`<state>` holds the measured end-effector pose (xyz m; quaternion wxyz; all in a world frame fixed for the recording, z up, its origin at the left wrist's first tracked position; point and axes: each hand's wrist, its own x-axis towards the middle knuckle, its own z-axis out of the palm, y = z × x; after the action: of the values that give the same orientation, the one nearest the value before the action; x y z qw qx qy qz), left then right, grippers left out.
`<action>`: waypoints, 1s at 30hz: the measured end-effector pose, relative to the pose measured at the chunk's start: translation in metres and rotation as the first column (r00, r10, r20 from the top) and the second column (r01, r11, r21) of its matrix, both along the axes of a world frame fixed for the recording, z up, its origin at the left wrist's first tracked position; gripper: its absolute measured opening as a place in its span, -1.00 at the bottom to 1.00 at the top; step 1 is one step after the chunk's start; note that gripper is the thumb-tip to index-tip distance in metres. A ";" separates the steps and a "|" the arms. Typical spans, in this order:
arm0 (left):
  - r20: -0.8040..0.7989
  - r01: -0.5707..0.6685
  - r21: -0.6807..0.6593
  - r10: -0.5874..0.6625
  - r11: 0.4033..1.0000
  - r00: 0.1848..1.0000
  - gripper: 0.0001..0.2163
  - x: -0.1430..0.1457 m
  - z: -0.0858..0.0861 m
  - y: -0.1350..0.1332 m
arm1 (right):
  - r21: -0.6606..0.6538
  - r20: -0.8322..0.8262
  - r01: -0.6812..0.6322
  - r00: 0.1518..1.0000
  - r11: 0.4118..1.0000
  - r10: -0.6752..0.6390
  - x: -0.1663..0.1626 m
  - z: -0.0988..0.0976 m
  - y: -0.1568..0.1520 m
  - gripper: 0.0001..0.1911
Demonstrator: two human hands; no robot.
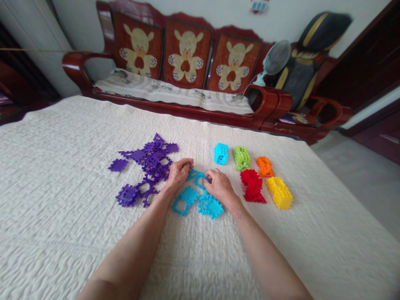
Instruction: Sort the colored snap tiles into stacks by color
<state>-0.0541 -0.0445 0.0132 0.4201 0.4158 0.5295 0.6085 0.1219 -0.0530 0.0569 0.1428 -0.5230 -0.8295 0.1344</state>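
Observation:
Light-blue plastic interlocking tiles point(189, 194) with notched edges lie loose on the white quilted cover, some square and some with cut-out middles. Beside the farther ones is my left hand point(179, 173), its fingers pressed together and curled; what they hold, if anything, is hidden. My right hand point(219, 184) bends its thumb and fingers around the edge of a light-blue openwork tile point(200, 180). Close in front of my wrists lies another light-blue group point(211, 207), partly overlapping. To the left of my left hand spreads a heap of purple interlocking tiles point(152, 160).
Stacked tiles sit in colour groups at the right: blue point(221, 153), green point(241, 158), orange point(265, 166), red point(251, 185) and yellow point(279, 192). Beyond the white quilted cover point(93, 137) stand a wooden sofa point(175, 109) and a small fan point(276, 57).

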 end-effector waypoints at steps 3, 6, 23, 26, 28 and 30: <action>-0.009 0.006 -0.002 -0.006 1.000 1.000 -0.79 0.000 0.000 0.000 | 0.010 0.008 0.014 1.000 1.000 -0.014 -0.002 -0.003 0.000 -0.89; -0.036 -0.003 0.008 0.004 1.000 0.999 -0.78 0.000 -0.001 0.000 | 0.040 -0.045 0.010 0.999 0.999 -0.008 0.001 -0.010 0.004 -0.89; -0.081 0.022 0.007 -0.021 1.000 0.996 -0.75 -0.003 -0.014 0.004 | 0.167 -0.495 0.186 0.865 0.968 -0.081 0.024 -0.017 0.030 -0.74; -0.070 0.016 0.009 -0.015 1.000 0.997 -0.76 -0.002 -0.013 0.003 | 0.189 -0.489 0.180 0.870 0.965 -0.066 0.026 -0.014 0.031 -0.77; -0.068 0.015 0.010 -0.015 1.000 0.998 -0.76 -0.002 -0.012 0.003 | 0.214 -0.482 0.182 0.874 0.960 -0.058 0.026 -0.012 0.030 -0.81; -0.063 0.020 0.007 -0.019 1.000 0.998 -0.76 -0.002 -0.012 0.004 | 0.262 -0.455 0.192 0.889 0.946 -0.054 0.026 -0.009 0.028 -0.83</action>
<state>-0.0560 -0.0409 0.0008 0.4076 0.4414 0.5360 0.5931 0.1476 -0.0248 0.0484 0.4132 -0.5030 -0.7508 0.1127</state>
